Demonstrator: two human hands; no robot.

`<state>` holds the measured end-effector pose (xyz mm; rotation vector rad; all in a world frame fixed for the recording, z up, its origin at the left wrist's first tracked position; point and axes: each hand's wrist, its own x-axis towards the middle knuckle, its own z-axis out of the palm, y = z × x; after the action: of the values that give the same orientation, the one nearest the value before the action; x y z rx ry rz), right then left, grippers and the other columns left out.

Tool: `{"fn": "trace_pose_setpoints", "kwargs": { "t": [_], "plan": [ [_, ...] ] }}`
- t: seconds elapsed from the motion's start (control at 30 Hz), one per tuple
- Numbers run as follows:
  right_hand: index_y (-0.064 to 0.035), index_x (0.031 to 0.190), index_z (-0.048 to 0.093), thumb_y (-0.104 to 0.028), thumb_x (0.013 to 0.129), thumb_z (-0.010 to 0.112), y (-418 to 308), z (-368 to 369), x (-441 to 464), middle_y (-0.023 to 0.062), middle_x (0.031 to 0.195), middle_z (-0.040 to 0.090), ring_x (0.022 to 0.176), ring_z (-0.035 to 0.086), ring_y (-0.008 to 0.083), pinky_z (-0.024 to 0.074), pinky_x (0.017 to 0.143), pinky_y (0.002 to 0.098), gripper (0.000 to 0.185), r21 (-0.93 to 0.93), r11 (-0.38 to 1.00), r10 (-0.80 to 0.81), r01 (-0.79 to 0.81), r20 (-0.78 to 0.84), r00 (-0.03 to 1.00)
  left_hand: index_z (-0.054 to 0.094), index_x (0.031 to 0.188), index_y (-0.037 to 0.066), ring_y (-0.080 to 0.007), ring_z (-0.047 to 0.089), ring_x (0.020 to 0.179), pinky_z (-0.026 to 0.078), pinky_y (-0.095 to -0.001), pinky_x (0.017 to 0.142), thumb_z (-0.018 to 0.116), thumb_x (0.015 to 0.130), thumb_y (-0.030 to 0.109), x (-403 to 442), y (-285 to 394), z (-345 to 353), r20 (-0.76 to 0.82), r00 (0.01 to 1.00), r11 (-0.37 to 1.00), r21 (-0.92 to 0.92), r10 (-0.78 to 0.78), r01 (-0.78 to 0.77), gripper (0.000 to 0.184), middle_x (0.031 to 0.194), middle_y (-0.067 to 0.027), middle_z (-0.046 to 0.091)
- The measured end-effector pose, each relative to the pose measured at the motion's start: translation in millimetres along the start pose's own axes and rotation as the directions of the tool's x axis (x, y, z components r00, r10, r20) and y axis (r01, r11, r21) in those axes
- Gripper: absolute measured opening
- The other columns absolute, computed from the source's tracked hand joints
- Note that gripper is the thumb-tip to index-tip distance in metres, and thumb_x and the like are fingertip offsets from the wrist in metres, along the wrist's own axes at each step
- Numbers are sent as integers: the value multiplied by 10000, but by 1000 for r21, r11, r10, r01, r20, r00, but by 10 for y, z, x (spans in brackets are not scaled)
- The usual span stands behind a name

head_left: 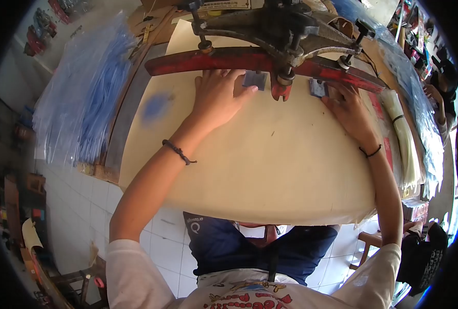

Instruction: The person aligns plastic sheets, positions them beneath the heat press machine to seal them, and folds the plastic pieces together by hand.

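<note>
My left hand [219, 98] rests on the cream-coloured work surface [270, 165] with its fingers stretched out beneath a red bar. Its thumb points at a small dark blue-grey block [255, 80] beside it. On the other side, my right hand [351, 114] lies with fingers apart and its fingertips partly under the bar. A second small blue-grey block [318, 87] sits right beside its thumb; whether they touch I cannot tell. The red bar [224, 58] hangs over both hands, bolted to a grey metal machine arm [249, 24].
Clear bluish plastic sheets [87, 92] are piled at the left. A tied bundle of pale strips [401, 136] and more plastic sheeting [419, 103] lie along the right. A blue smudge [157, 105] marks the surface. Another person [443, 85] is at the far right.
</note>
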<state>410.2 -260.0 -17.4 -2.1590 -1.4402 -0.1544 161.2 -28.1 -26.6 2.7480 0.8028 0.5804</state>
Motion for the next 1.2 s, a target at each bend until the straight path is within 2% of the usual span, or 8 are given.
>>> {"fn": "trace_pose_setpoints", "kwargs": {
  "t": [0.1,0.4,0.5,0.6,0.8,1.0,1.1,1.2],
  "plan": [
    [-49,1309,674,-302,941,722,-2,19,-14,188,1333,655,1311,507,392,380,1152,477,449,-66,996,-58,55,-42,997,608,1414,156,-370,478,1321,353,-550,1090,647,939,591,7,-29,83,-83,996,999,26,34,-32,646,1353,-149,618],
    [-44,1326,653,-345,965,658,-34,30,-14,214,1369,637,1349,527,411,287,1225,534,470,-85,995,-47,44,-32,998,590,1440,165,-385,451,1376,340,-576,1114,592,903,718,70,1,86,-8,1000,999,48,-10,11,771,1458,-151,571],
    [-42,1320,652,-340,954,672,24,41,-22,223,1360,637,1339,531,403,315,1213,516,472,-67,996,-58,55,-41,997,624,1395,198,-389,480,1333,366,-597,1068,621,897,699,72,-35,147,-78,997,998,68,13,-8,707,1408,-147,601],
    [-55,1312,663,-333,943,684,38,64,-27,229,1351,639,1328,534,388,356,1187,489,462,-80,992,-102,95,-100,990,598,1439,185,-389,452,1372,345,-587,1106,596,901,717,94,-33,123,-20,1000,998,67,-16,17,758,1453,-146,575],
    [-63,1253,698,-309,931,697,-64,1,-69,143,1333,668,1302,551,346,422,1111,457,405,-131,983,-136,128,-61,989,596,1447,213,-397,427,1390,326,-597,1101,581,917,702,54,-18,110,-44,999,1000,16,11,-10,721,1432,-172,582],
    [-57,1232,704,-294,939,683,-23,18,-185,122,1336,671,1285,566,338,419,1117,454,378,-195,971,-169,136,-165,972,424,1520,-69,-414,366,1430,298,-540,1174,516,984,645,-78,53,174,-31,999,994,112,-8,12,897,1557,-277,407],
    [-44,1252,686,-264,955,653,-179,-68,-417,127,1357,661,1310,548,338,403,1145,453,371,-52,993,-112,106,-136,984,355,1489,-183,-386,377,1423,313,-491,1157,482,1026,555,-314,46,296,-45,998,997,72,39,-36,880,1559,-266,378],
    [-40,1306,651,-238,980,603,-383,-119,-626,136,1417,622,1339,525,337,389,1168,446,384,-23,997,-75,74,-93,993,320,1561,-84,-402,400,1384,325,-518,1148,458,1039,450,-480,41,263,-65,996,996,68,63,-59,759,1524,-270,401]
  ]
}}
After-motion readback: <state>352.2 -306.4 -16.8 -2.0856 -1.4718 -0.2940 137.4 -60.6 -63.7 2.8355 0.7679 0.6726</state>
